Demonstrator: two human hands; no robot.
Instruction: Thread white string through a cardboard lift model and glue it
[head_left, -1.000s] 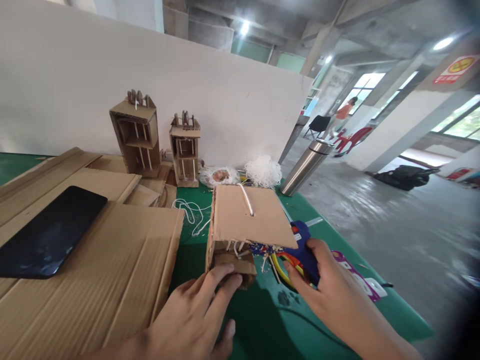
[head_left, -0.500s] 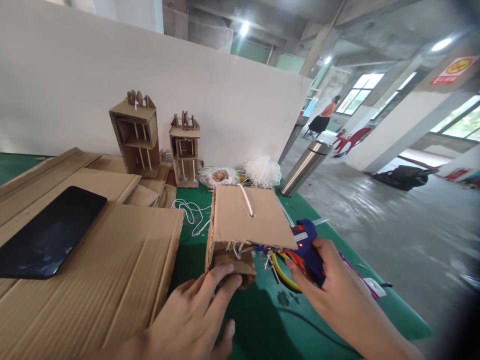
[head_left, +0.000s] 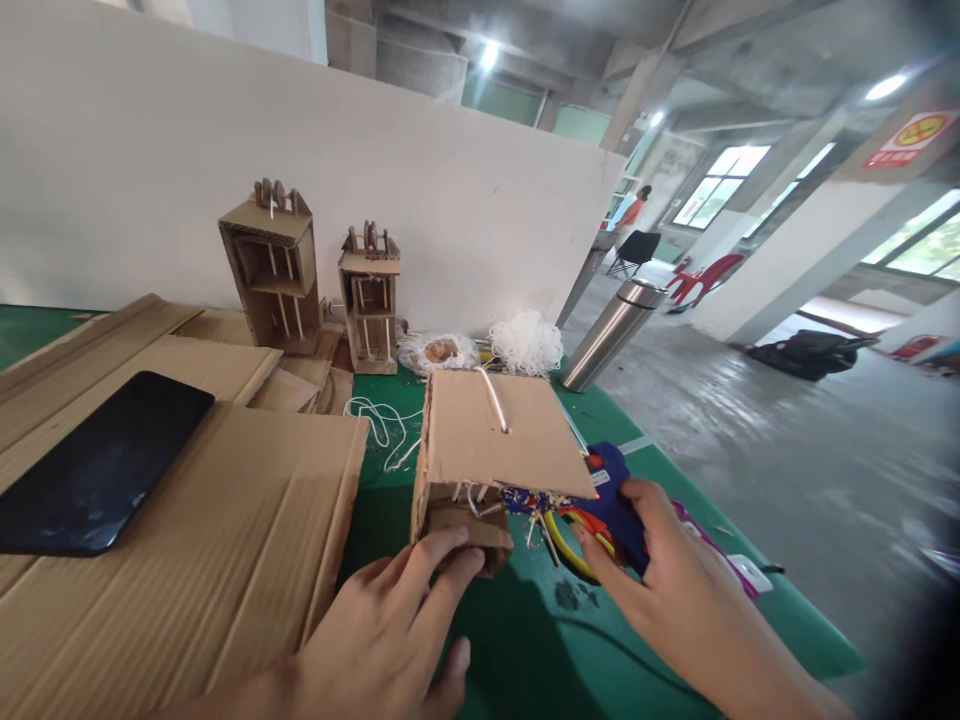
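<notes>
A small cardboard box (head_left: 495, 430) stands near the middle of the green table, a white cord running through a hole in its broad panel. Short sticks and a bit of cord show inside its open near side. My left hand (head_left: 397, 610) rests its fingertips on the box's lower edge, fingers stretched and thumb apart from it. In my right hand (head_left: 660, 570) is a blue hot glue gun (head_left: 611, 480), gripped by its handle. The gun's front end is behind the panel, so its nozzle is hidden. A clear glue stick (head_left: 639, 442) appears at its back.
Two cardboard models (head_left: 274, 265) with discs on top stand behind. Cardboard sheets (head_left: 247, 500) and a black phone (head_left: 109, 460) lie left. White string (head_left: 525, 343) is bundled near a steel flask (head_left: 613, 335). A yellow ring (head_left: 570, 560) lies under the gun; a person (head_left: 634, 210) is far off.
The glue gun has shifted and tilted slightly in my right hand, along the panel's right edge. My left hand and the box have stayed still. The distant person has moved left.
</notes>
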